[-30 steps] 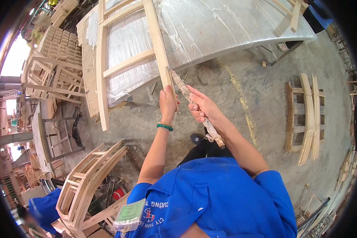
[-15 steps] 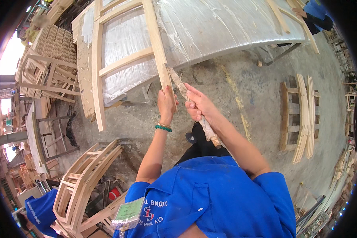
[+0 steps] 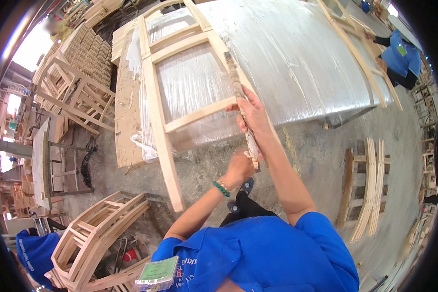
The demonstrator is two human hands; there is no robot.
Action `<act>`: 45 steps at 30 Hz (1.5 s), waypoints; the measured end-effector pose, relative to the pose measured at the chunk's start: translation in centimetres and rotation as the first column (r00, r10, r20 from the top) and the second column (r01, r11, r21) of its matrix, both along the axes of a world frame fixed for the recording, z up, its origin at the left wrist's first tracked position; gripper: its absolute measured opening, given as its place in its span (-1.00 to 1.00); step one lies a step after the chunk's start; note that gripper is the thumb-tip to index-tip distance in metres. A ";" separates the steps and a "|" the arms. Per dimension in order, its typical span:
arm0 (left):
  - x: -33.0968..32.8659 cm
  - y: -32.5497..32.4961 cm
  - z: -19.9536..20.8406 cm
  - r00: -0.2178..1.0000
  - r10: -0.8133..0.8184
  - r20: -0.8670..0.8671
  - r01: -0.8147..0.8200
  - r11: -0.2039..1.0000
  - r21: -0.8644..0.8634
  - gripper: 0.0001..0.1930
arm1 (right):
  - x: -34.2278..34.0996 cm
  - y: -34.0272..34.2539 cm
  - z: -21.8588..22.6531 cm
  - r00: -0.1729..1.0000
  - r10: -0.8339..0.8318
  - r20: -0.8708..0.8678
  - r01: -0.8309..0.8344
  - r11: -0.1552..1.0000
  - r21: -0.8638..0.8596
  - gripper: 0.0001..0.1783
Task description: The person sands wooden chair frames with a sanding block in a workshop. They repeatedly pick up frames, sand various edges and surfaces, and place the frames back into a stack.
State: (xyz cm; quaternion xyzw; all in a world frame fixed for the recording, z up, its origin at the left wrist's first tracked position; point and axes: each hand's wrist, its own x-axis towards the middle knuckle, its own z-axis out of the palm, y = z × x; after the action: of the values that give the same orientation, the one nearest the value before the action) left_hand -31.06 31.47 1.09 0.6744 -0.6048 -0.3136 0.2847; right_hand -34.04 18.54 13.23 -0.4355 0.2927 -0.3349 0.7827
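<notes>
Rod (image 3: pixel 235 80), wrapped, slanting over the right side of wooden ladder-shaped frame (image 3: pixel 199 115); held in curled fingers of right hand (image 3: pixel 255 116), presumably for steering. Left hand (image 3: pixel 240 169) at butt end, grip impossible to tell. Frame laid on film-covered table (image 3: pixel 301 63), likely against scuffing.

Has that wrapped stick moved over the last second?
Yes, the wrapped stick has moved forward: its far tip, earlier by the near edge of the plastic-covered table, now reaches farther in over it.
</notes>
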 end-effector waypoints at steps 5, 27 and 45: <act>14.3 -2.8 1.9 0.517 0.561 0.646 -0.287 0.825 -0.487 -0.49 | 4.5 -1.2 -3.4 0.985 -0.017 -0.170 0.019 1.000 0.014 -0.34; 18.5 -3.3 0.2 0.843 0.434 0.317 -0.333 0.885 -0.326 -0.65 | 8.9 -2.8 -4.6 0.933 -0.154 -0.324 0.196 0.975 0.102 -0.32; 18.5 -3.3 -0.1 0.829 0.458 0.320 -0.353 0.874 -0.335 -0.66 | 8.5 -3.6 -8.2 0.893 -0.148 -0.424 0.115 0.988 -0.102 -0.40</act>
State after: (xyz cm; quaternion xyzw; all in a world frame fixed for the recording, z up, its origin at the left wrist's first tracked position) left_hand -12.60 28.13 0.96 0.7932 -0.5264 -0.0225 0.3055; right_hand -25.56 14.89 5.08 -0.5068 0.4743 -0.2932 0.6575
